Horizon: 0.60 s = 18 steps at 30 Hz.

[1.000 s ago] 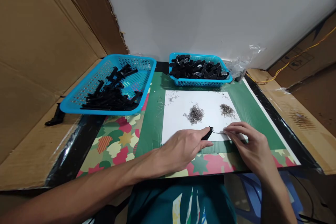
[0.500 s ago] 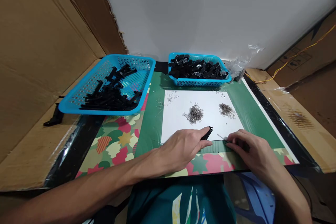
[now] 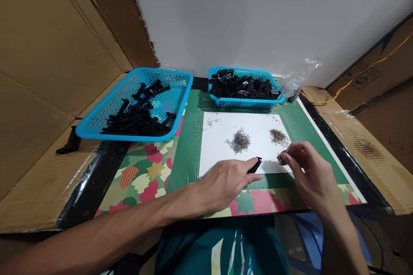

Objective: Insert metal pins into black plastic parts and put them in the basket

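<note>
My left hand (image 3: pixel 226 180) rests at the front edge of a white sheet (image 3: pixel 214 150). Its thumb and fingers are closed on a small black plastic part (image 3: pixel 254 166), whose end pokes out past the fingertips. Over the sheet's right front corner, my right hand (image 3: pixel 311 172) is pinched around a thin, slim tool (image 3: pixel 288 149); most of it is hidden and its kind is unclear. Two heaps of tiny wire pieces lie on the paper: a larger pile (image 3: pixel 240 141) in the middle and a smaller pile (image 3: pixel 278 136) just beyond my right fingertips.
A blue basket (image 3: pixel 183 107) at the left holds long black parts. Behind the sheet, another blue basket (image 3: pixel 248 103) is full of short black pieces. Clear plastic bags (image 3: pixel 292 84) lie beside it. A lone black part (image 3: pixel 70 141) lies on cardboard at far left.
My right hand has moved up and forward, from the front edge to beside the smaller pile. The thin tool no longer points left in plain sight. My left hand stays almost still.
</note>
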### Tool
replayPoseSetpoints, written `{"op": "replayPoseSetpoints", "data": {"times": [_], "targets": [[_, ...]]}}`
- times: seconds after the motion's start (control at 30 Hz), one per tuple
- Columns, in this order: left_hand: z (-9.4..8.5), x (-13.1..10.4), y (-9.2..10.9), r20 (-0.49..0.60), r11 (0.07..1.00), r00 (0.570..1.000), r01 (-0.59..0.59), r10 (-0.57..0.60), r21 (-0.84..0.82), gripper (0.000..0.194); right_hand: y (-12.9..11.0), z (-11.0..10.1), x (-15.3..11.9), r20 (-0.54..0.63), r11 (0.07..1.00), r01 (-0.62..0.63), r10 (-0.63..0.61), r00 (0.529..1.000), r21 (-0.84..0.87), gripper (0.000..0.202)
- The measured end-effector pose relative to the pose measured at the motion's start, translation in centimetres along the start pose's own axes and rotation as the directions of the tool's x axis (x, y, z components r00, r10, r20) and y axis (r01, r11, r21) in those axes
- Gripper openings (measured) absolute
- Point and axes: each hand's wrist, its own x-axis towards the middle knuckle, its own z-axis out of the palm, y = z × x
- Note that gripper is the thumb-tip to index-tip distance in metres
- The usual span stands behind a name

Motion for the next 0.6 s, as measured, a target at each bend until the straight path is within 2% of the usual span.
{"op": "replayPoseSetpoints", "data": {"times": [0.1, 0.2, 0.43, 0.53, 0.6], "targets": [[0.2, 0.0, -0.2, -0.012, 1.000, 1.000, 0.003, -0.003, -0.001, 0.036, 0.6, 0.9, 0.2, -0.022, 0.989, -0.039, 0.042, 0.999, 0.141, 0.021], [0.4, -0.1, -0.2, -0.016, 1.000, 1.000, -0.002, 0.002, 0.005, 0.038, 1.2, 1.2, 0.1, 0.015, 0.986, -0.045, 0.043, 0.999, 0.162, 0.020], [0.3, -0.1, -0.2, 0.001, 1.000, 1.000, 0.011, -0.011, 0.000, 0.037, 1.5, 0.2, -0.3, 0.017, 0.998, -0.024, 0.025, 1.000, -0.055, 0.017], [0.3, -0.1, -0.2, -0.005, 1.000, 1.000, -0.004, 0.004, -0.005, 0.038, 1.5, 0.2, -0.5, -0.074, 0.999, -0.028, 0.029, 0.997, 0.016, 0.017], [0.3, -0.1, -0.2, -0.007, 1.000, 1.000, -0.006, 0.006, -0.001, 0.039, 1.4, 0.4, -0.6, -0.125, 0.996, -0.021, 0.031, 0.992, 0.083, 0.024]]}}
